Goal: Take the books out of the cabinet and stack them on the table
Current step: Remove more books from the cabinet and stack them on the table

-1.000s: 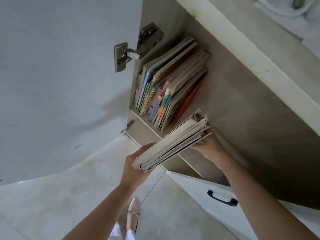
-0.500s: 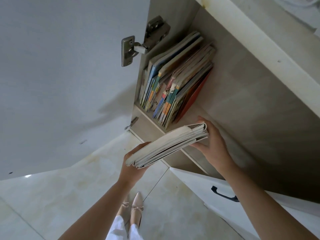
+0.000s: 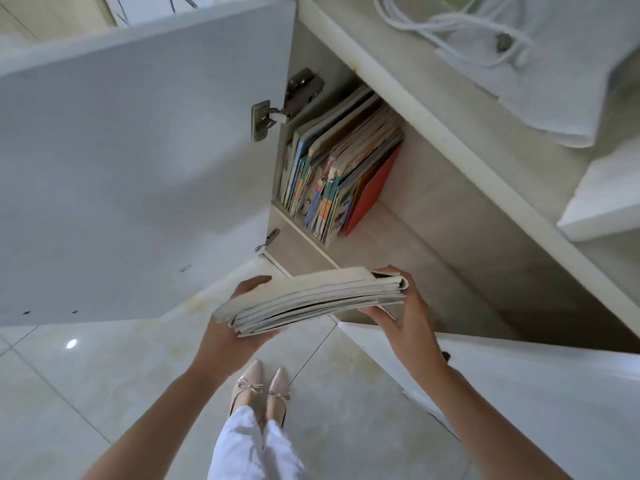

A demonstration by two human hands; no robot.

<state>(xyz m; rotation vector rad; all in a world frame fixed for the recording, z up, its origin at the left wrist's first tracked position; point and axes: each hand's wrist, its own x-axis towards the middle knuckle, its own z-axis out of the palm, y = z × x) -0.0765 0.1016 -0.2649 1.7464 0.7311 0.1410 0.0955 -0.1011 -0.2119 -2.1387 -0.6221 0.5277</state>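
Note:
A bundle of several thin pale books (image 3: 311,299) lies flat between my hands, out in front of the open cabinet (image 3: 450,209). My left hand (image 3: 239,327) grips its left end from below, thumb on top. My right hand (image 3: 405,313) grips the right end at the spines. Inside the cabinet, against its left wall, several colourful books (image 3: 339,168) stand upright, with a red one (image 3: 372,195) at their right. The tabletop (image 3: 502,109) runs above the cabinet, at the upper right.
The left cabinet door (image 3: 138,168) stands wide open, its hinge (image 3: 277,109) near the books. A second white door (image 3: 536,393) stands open at the lower right. White cables (image 3: 450,26) and a white sheet (image 3: 571,81) lie on the tabletop. My feet (image 3: 263,386) stand on a tiled floor.
Both hands have drawn the bundle out of the cabinet and toward me, turning it flatter. The view has pulled back, so more of the door and the tabletop shows.

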